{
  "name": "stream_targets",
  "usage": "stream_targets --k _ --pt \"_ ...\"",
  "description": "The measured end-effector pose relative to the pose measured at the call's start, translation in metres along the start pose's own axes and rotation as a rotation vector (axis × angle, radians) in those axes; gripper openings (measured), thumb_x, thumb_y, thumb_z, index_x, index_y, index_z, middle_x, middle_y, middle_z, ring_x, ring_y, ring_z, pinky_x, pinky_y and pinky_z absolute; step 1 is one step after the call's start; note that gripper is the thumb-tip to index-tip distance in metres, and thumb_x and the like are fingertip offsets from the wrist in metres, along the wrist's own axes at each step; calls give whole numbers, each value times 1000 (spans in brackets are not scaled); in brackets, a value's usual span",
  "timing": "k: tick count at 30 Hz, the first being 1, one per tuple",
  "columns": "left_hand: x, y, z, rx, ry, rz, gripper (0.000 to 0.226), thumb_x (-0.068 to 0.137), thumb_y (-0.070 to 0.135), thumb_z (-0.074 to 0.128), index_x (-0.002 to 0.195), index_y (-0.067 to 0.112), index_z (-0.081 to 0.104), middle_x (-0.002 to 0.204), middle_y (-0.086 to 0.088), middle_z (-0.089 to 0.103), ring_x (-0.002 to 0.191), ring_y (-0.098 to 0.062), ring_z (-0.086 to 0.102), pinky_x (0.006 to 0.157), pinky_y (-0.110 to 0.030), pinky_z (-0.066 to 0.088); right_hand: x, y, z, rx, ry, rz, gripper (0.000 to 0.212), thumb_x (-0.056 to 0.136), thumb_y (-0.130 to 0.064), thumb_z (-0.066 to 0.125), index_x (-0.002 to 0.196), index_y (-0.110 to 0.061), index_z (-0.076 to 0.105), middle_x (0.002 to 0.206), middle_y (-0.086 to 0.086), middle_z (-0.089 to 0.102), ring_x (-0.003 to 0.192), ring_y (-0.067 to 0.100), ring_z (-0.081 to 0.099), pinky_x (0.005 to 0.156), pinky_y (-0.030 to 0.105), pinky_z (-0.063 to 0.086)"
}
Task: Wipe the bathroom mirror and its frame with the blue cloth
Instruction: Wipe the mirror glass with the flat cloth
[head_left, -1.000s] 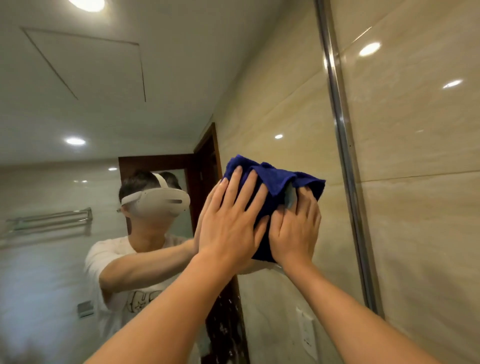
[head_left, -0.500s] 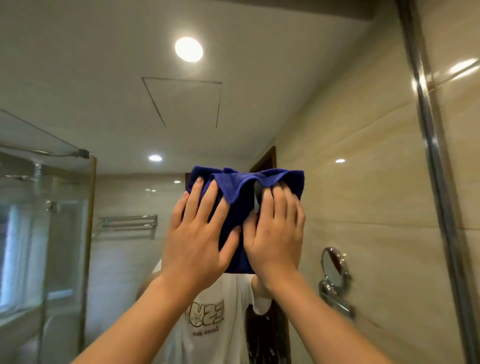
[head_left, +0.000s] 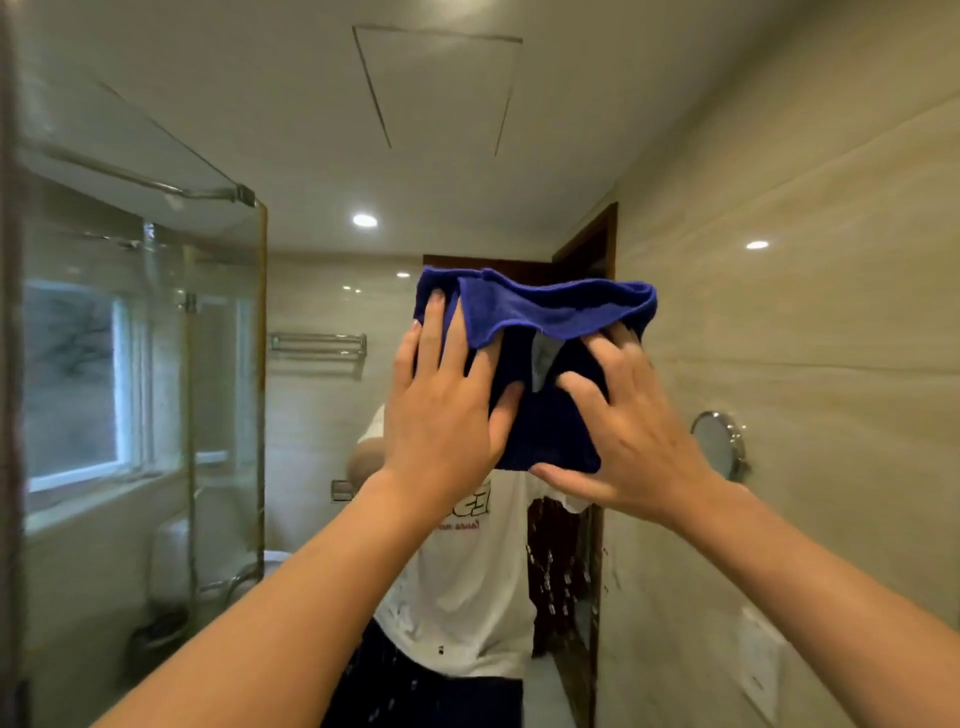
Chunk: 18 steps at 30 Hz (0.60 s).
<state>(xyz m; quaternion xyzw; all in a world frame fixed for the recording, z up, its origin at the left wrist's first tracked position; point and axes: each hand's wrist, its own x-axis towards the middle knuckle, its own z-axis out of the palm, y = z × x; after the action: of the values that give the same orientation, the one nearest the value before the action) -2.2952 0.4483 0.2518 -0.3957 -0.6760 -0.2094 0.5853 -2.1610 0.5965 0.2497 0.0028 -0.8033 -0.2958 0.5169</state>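
The blue cloth (head_left: 540, 317) is bunched and lies flat against the bathroom mirror (head_left: 311, 156), at head height in the middle of the view. My left hand (head_left: 441, 415) presses its left part with straight fingers. My right hand (head_left: 628, 441) presses its right part with fingers spread, and the thumb runs along the cloth's lower edge. The mirror fills nearly the whole view. A dark strip of its frame (head_left: 9, 364) shows at the far left edge. The cloth hides the reflected head.
Water drops (head_left: 561, 571) speckle the glass below the cloth. The mirror reflects a glass shower enclosure (head_left: 223, 364), a window (head_left: 72, 384), a towel rack (head_left: 317, 345) and a round wall mirror (head_left: 719, 444) on the tiled right wall.
Both hands and the cloth have slid left across the mirror. The right frame bar has left the view and the left frame edge has come in. My right hand's fingers have spread wider.
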Motion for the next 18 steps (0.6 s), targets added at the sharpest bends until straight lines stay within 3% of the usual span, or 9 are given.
stream_targets --k 3,6,11,13,16,18 --pt "0 1 -5 -13 -51 -11 64 97 47 32 152 15 31 159 -16 27 150 -33 16 121 -46 17 -3 -9 -14 -194 -111 -23 72 74 -55 62 122 -4 50 134 24 40 126 43 36 108 55 34" --pt "0 -1 -11 -16 -122 -15 67 93 47 29 152 17 30 160 -15 25 151 -33 12 122 -49 15 -8 -26 -16 -288 -123 -9 62 79 -37 65 125 3 53 122 21 52 112 38 48 100 48 40" --pt "5 -2 -24 -75 -235 -7 67 96 49 38 155 19 23 164 -11 13 152 -31 -1 122 -49 8 1 -47 -13 -334 -43 109 15 90 -12 54 102 -4 61 96 15 61 84 32 56 74 39 48" --pt "5 -2 -28 -168 -255 -24 67 96 54 34 153 20 25 164 -9 15 152 -28 -4 122 -48 6 12 -49 -18 -278 -22 166 16 87 -8 50 96 -5 63 92 15 62 79 32 57 67 39 49" --pt "5 -8 -39 -449 -232 -35 70 92 67 28 146 23 37 159 -5 30 152 -29 4 122 -49 10 25 -50 -37 -109 -45 232 28 82 -20 43 91 -5 66 89 14 65 77 33 60 64 39 49" --pt "2 -15 -47 -611 -261 28 75 87 76 34 142 26 40 156 -2 33 151 -32 8 121 -53 17 31 -50 -48 -52 -79 232 35 79 -26 39 89 -8 67 85 11 68 75 32 62 61 37 49"
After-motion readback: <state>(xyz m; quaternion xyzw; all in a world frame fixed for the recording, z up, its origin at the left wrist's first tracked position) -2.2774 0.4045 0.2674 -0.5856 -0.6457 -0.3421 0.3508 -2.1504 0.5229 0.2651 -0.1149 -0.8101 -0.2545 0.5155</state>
